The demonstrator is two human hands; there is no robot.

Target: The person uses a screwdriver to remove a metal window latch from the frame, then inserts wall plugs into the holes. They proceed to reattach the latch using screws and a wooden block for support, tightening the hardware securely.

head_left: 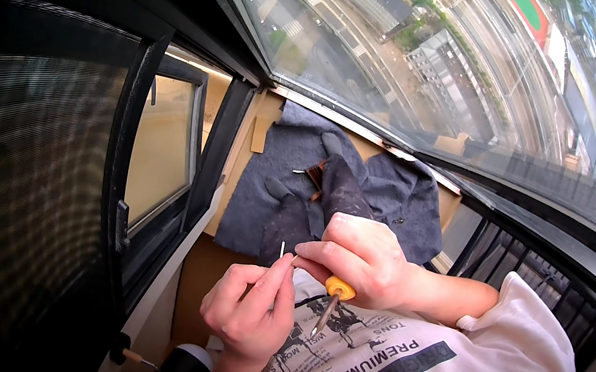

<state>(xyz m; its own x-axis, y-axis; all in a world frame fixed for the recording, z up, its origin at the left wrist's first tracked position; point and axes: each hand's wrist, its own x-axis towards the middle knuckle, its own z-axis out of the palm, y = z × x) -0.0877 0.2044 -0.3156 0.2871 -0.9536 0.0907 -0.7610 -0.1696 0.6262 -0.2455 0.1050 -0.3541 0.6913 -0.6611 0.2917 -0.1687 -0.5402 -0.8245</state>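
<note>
My left hand [250, 307] is closed in front of my chest, its thumb and forefinger pinching a thin white stick-like piece [282, 249]. Close beside it, my right hand [369, 260] curls around a yellow-handled tool [339, 288]. The tool's metal shaft slants down toward the lower left over my shirt and narrows at the tip; whether it is a screwdriver or an awl I cannot tell. The thumb and forefinger of my right hand meet those of the left at a small pale bit, mostly hidden by the fingers.
A grey cloth [241, 217] covers the floor under my feet. On it lie a brown leather-like piece [317, 176] and a small dark item [398, 220]. A black sliding frame [122, 233] stands left, a large window [392, 96] right. A black-and-white object [187, 370] sits lower left.
</note>
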